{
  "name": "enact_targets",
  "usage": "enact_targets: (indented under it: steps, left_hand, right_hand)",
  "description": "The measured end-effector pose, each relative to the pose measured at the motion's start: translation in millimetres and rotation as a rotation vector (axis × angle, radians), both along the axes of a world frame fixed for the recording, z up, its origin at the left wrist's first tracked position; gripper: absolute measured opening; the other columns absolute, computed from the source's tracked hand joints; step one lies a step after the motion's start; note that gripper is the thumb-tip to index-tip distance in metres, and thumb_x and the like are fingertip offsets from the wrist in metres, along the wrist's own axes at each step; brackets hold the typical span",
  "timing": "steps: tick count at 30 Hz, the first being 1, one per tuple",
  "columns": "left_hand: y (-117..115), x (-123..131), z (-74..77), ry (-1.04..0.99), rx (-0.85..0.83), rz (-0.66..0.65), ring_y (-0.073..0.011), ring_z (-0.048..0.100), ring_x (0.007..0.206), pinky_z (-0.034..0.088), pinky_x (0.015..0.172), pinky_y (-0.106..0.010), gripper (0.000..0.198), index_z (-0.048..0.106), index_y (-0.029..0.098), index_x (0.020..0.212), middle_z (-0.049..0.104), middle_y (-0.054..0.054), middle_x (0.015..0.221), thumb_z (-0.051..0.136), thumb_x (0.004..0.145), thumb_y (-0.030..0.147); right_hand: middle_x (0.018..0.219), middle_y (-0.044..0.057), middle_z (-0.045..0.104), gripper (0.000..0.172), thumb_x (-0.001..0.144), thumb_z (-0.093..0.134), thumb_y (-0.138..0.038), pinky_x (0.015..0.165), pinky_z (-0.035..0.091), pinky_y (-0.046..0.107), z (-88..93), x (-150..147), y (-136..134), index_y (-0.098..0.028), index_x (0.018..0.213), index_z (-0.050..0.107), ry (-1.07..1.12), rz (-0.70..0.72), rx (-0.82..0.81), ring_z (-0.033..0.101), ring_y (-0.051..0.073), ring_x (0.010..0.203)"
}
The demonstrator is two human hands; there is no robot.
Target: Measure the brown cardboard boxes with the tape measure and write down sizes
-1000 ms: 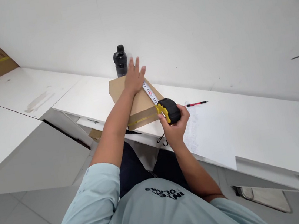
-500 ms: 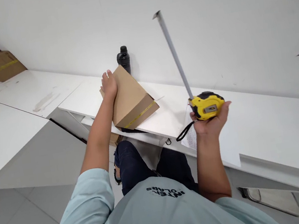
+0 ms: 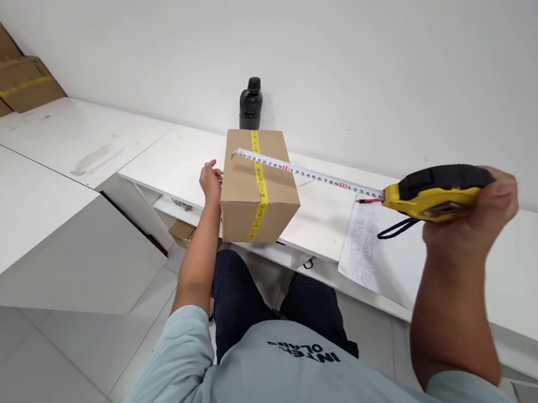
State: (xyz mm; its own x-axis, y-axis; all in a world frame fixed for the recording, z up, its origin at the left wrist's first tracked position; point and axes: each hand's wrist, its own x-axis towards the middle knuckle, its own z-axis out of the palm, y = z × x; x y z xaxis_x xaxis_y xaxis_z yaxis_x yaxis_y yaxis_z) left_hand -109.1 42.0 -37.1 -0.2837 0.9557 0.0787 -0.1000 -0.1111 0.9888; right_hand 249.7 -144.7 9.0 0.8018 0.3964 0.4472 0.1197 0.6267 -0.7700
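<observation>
From here, the right hand (image 3: 474,218) is wrapped round the tape measure (image 3: 440,195), its blade (image 3: 318,174) reaching over the cardboard box (image 3: 249,187) — just beside the left hand (image 3: 211,182), whose grip I can't tell.

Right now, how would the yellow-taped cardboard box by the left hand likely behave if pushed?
The box would probably slide rather than roll, given its flat faces and square edges. It looks fairly stiff, as its sides show no sag. Near the front edge of the white table, it might tip off if pushed that way.
</observation>
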Motion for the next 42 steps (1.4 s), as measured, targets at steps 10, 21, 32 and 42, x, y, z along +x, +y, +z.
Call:
enact_targets:
  steps: [10,21,32,42]
  left_hand:
    - [-163.9,-33.0,-10.6,-0.092,0.296,-0.078,-0.0244,0.063,0.133,0.056,0.1,-0.035,0.06,0.071,0.035,0.129,0.07,-0.007,0.137,0.053,0.095,0.081]
    - [-148.0,-19.1,12.2,0.325,0.151,-0.098,-0.0319,0.042,0.157,0.045,0.12,-0.044,0.077,0.047,0.036,0.155,0.046,-0.01,0.168,0.067,0.091,0.074]
    - [-110.6,25.4,17.4,0.255,0.101,-0.274,-0.027,0.058,0.142,0.05,0.115,-0.039,0.05,0.064,0.031,0.145,0.065,-0.002,0.153,0.056,0.095,0.034]
    - [-88.9,39.0,12.7,0.055,0.152,-0.367,-0.0327,0.057,0.142,0.042,0.12,-0.041,0.055,0.076,0.018,0.135,0.071,-0.007,0.146,0.06,0.087,0.041]
  right_hand:
    - [0.076,0.006,0.064,0.055,0.074,0.074,-0.081,0.072,0.05,0.048,16.1,17.2,0.9,-0.027,0.08,0.08,-0.282,0.078,-0.003,0.061,0.022,0.07]
    - [0.074,0.004,0.064,0.031,0.097,0.066,-0.036,0.071,0.05,0.039,12.4,0.4,41.2,-0.02,0.073,0.075,-0.04,0.216,-0.135,0.062,0.017,0.067]
    - [0.08,0.006,0.067,0.029,0.096,0.057,-0.029,0.076,0.051,0.039,-6.2,56.4,12.4,-0.022,0.079,0.079,-0.123,0.095,-0.031,0.063,0.018,0.073]
    - [0.076,0.003,0.061,0.055,0.075,0.067,-0.08,0.064,0.052,0.041,-37.6,66.6,-18.4,-0.026,0.086,0.068,-0.33,-0.115,-0.08,0.059,0.023,0.066]
